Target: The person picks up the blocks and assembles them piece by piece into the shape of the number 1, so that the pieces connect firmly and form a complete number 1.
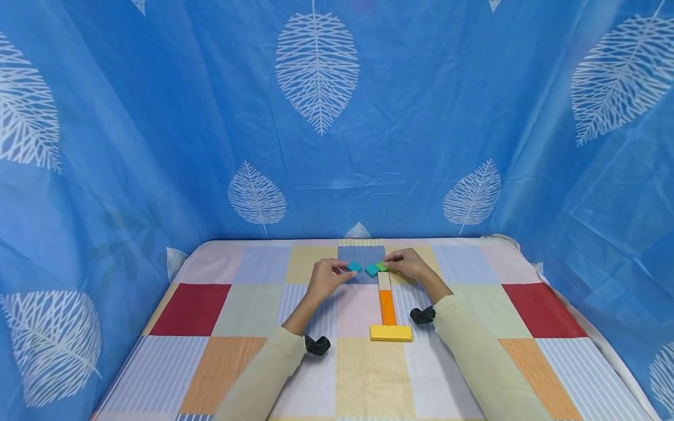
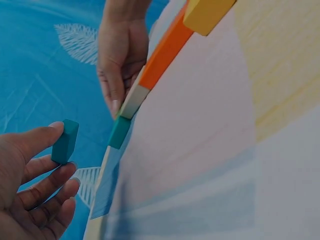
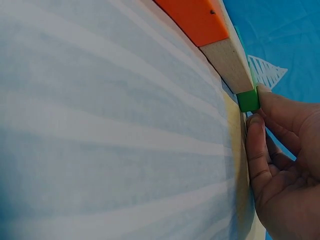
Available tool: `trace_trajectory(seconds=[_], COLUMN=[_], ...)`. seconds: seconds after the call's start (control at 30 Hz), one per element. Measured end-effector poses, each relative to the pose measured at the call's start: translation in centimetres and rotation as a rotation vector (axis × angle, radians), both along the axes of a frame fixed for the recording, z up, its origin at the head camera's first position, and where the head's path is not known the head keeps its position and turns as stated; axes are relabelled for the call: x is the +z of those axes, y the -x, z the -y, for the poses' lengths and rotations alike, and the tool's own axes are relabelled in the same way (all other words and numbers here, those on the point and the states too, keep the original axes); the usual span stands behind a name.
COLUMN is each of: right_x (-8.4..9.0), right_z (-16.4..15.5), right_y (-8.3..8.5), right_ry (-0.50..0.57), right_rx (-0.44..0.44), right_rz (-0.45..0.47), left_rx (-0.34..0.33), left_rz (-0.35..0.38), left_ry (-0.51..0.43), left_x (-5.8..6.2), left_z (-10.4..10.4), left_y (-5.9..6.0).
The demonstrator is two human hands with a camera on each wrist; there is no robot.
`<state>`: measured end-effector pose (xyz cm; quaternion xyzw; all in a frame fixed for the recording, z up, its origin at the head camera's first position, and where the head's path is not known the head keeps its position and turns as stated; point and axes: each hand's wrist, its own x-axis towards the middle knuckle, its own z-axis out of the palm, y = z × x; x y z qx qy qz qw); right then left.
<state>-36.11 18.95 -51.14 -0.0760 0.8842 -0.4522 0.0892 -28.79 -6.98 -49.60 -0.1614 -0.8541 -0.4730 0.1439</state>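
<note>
1. Just above the middle of the head view, the left hand [image 1: 325, 279] pinches a teal block [image 1: 354, 266] between thumb and fingertips, lifted off the patchwork cloth [image 1: 221, 310].
2. Close to its right, the right hand [image 1: 411, 266] pinches a green block [image 3: 248, 100] at the far end of the cream block [image 1: 384, 280], with a second teal block [image 1: 371, 269] lying just beside it.
3. Below these, toward the frame's lower centre, the cream block runs into an orange block [image 1: 387, 307] and ends at a yellow block [image 1: 391, 332] laid crosswise.
4. I'd judge the risk to be a nudge: either hand, pressing its piece in, could push the cream block askew and break the line.
5. The green block is mostly covered by fingers in the head view; whether it touches the second teal block I cannot tell. The wrist views crop the row.
</note>
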Motion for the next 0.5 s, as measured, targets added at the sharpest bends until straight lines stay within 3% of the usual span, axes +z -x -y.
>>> trace_trajectory(seconds=[0.33,0.5], right_x=[0.1,0.2], right_z=[-0.1,-0.1], right_y=[0.0,-0.1], right_ry=[0.043,0.054], right_rx=[0.005,0.010], right_rz=[0.016,0.019], left_rx=[-0.021,-0.030], left_rz=[0.112,0.131], left_ry=[0.038,0.044], left_x=[-1.2,-1.4], left_z=[-1.4,-1.9], left_y=[0.5,0.6])
